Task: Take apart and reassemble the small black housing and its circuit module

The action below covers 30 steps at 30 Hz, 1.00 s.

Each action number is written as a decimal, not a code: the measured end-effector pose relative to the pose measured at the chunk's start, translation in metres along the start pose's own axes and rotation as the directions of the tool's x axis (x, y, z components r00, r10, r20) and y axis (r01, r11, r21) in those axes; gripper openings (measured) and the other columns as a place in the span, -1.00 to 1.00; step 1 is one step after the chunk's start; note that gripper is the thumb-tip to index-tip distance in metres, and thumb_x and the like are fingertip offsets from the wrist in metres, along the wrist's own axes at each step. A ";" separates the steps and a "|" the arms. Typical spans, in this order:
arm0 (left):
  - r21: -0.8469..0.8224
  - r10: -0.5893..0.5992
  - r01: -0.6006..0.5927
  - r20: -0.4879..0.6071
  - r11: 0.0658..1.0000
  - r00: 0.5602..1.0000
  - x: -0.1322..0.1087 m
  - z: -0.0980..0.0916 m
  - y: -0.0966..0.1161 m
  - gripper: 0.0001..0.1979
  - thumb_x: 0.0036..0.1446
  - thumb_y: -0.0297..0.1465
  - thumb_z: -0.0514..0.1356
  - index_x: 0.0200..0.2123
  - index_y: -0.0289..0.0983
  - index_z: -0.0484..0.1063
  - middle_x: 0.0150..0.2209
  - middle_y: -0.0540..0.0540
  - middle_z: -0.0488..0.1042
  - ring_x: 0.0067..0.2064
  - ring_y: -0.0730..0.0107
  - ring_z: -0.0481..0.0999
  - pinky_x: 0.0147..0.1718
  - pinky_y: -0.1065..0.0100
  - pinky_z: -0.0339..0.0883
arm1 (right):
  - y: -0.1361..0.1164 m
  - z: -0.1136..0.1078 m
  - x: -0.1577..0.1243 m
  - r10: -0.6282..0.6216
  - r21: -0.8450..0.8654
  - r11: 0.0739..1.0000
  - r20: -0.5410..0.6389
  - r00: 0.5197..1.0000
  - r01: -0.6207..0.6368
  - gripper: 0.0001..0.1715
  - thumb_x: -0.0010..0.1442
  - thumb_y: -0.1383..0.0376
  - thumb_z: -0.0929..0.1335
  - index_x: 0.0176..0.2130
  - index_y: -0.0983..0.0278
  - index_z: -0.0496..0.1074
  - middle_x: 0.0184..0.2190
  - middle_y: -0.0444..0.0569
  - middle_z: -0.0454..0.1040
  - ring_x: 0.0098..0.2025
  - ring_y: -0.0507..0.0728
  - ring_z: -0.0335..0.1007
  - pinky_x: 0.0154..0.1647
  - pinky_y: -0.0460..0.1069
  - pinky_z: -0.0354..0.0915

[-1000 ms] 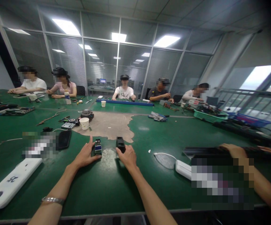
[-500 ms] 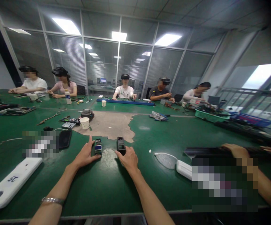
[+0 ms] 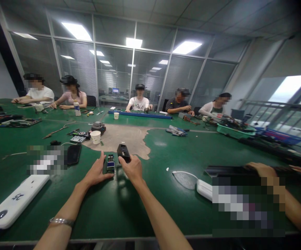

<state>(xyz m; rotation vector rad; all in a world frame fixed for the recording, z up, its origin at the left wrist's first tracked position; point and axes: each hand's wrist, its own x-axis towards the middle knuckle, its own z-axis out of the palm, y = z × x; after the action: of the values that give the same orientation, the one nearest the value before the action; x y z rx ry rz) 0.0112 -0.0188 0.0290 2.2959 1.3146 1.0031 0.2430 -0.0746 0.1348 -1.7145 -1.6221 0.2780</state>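
Observation:
My right hand grips a black plastic housing with openings in its top. It holds the housing tilted and raised above the table, just right of a small electronic module. This module has a blue part and an exposed circuit board, and lies on the green table. Around its left and near sides is my left hand, thumb and index finger spread apart. The thumb reaches the module's near end; whether it presses on it I cannot tell. A metal bracelet sits on my left wrist.
A white paper cup and loose drive parts stand ahead on the left. A white power bank-like device lies near left, a black phone beyond it. Another person's hand rests on a black bar at right. Several people sit opposite.
My right hand has lifted the black housing off the table, moved it left towards the module and tilted it. My left hand stays beside the module.

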 end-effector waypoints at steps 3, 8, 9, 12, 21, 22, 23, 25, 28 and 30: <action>-0.013 0.003 -0.003 -0.013 1.000 1.000 0.000 0.001 -0.002 0.39 0.09 -0.05 0.48 0.55 -0.25 -0.54 0.48 -0.54 0.10 0.49 -0.28 0.15 0.40 -0.25 0.06 | -0.016 0.011 -0.001 -0.018 0.004 1.000 0.020 1.000 0.018 -0.55 0.31 -0.04 0.43 -0.10 0.26 0.64 -0.14 0.11 0.64 -0.08 0.21 0.57 -0.06 -0.03 0.35; -0.017 -0.007 0.007 -0.005 1.000 1.000 0.000 0.001 -0.002 0.42 0.06 -0.05 0.49 0.55 -0.26 -0.54 0.47 -0.56 0.11 0.49 -0.31 0.13 0.39 -0.25 0.09 | -0.030 0.031 -0.007 0.012 -0.052 0.999 0.070 0.997 -0.008 -0.47 0.30 -0.11 0.40 -0.11 0.29 0.64 -0.12 0.15 0.63 -0.07 0.25 0.60 -0.06 0.01 0.38; -0.023 -0.010 0.010 -0.010 1.000 1.000 0.000 0.002 -0.002 0.42 0.05 -0.06 0.50 0.55 -0.25 -0.53 0.46 -0.55 0.12 0.49 -0.32 0.14 0.38 -0.26 0.10 | -0.032 0.034 -0.008 0.020 -0.064 0.998 0.080 0.997 -0.015 -0.46 0.30 -0.12 0.40 -0.11 0.28 0.64 -0.11 0.16 0.62 -0.07 0.26 0.60 -0.06 0.02 0.39; -0.044 -0.022 0.021 -0.024 0.999 0.999 0.000 0.002 -0.001 0.41 0.02 -0.10 0.50 0.56 -0.24 -0.50 0.47 -0.53 0.12 0.49 -0.34 0.14 0.38 -0.26 0.11 | -0.037 0.039 -0.012 0.039 -0.089 0.996 0.100 0.994 -0.030 -0.44 0.29 -0.13 0.41 -0.10 0.28 0.63 -0.08 0.17 0.61 -0.06 0.29 0.61 -0.05 0.04 0.41; -0.042 0.045 -0.046 -0.019 0.998 0.999 0.000 0.008 -0.015 0.36 0.06 -0.24 0.41 0.53 -0.33 -0.62 0.49 -0.57 0.03 0.50 -0.28 0.11 0.40 -0.23 0.10 | -0.033 0.059 -0.022 0.007 -0.157 0.988 0.114 0.994 0.011 -0.42 0.26 -0.10 0.45 -0.06 0.34 0.60 -0.08 0.23 0.58 -0.05 0.33 0.61 -0.01 0.11 0.41; -0.040 0.047 -0.048 -0.019 0.998 0.999 0.000 0.009 -0.016 0.33 0.08 -0.27 0.38 0.53 -0.34 -0.62 0.49 -0.58 0.04 0.50 -0.27 0.12 0.40 -0.23 0.10 | -0.031 0.061 -0.023 0.005 -0.161 0.987 0.120 0.993 0.015 -0.42 0.26 -0.10 0.45 -0.05 0.34 0.60 -0.07 0.23 0.58 -0.04 0.33 0.60 0.00 0.11 0.41; -0.038 0.046 -0.047 -0.020 0.998 0.999 0.001 0.009 -0.017 0.30 0.09 -0.31 0.34 0.53 -0.35 -0.62 0.49 -0.58 0.04 0.50 -0.26 0.12 0.40 -0.23 0.10 | -0.029 0.062 -0.025 0.006 -0.165 0.986 0.128 0.992 0.015 -0.42 0.26 -0.09 0.45 -0.04 0.34 0.59 -0.06 0.23 0.58 -0.03 0.33 0.60 0.01 0.11 0.41; -0.030 0.040 -0.040 -0.022 0.999 0.999 0.001 0.009 -0.017 0.26 0.09 -0.37 0.30 0.53 -0.35 -0.61 0.49 -0.56 0.05 0.50 -0.25 0.13 0.40 -0.24 0.09 | -0.026 0.063 -0.028 0.011 -0.174 0.985 0.151 0.989 0.015 -0.42 0.26 -0.08 0.45 -0.02 0.35 0.59 -0.04 0.24 0.57 -0.02 0.32 0.60 0.02 0.11 0.41; -0.017 0.030 -0.030 -0.015 0.999 0.999 0.001 0.008 -0.014 0.29 0.03 -0.39 0.31 0.53 -0.32 -0.61 0.49 -0.53 0.06 0.50 -0.27 0.11 0.40 -0.25 0.08 | -0.022 0.060 -0.032 0.005 -0.178 0.983 0.189 0.982 0.030 -0.41 0.24 -0.08 0.46 -0.02 0.35 0.58 -0.03 0.24 0.56 -0.01 0.33 0.59 0.02 0.12 0.41; -0.014 0.027 -0.027 -0.012 1.000 1.000 0.001 0.008 -0.012 0.32 0.01 -0.37 0.33 0.53 -0.30 -0.60 0.48 -0.51 0.08 0.50 -0.29 0.11 0.41 -0.26 0.08 | -0.019 0.058 -0.033 -0.009 -0.170 0.985 0.193 0.981 0.042 -0.39 0.22 -0.10 0.47 -0.02 0.34 0.58 -0.03 0.22 0.55 -0.01 0.33 0.59 0.01 0.12 0.41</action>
<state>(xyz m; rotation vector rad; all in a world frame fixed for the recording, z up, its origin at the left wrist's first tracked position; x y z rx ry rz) 0.0092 -0.0107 0.0169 2.3069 1.2798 1.0331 0.1870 -0.0857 0.0961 -1.8419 -1.8542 0.3056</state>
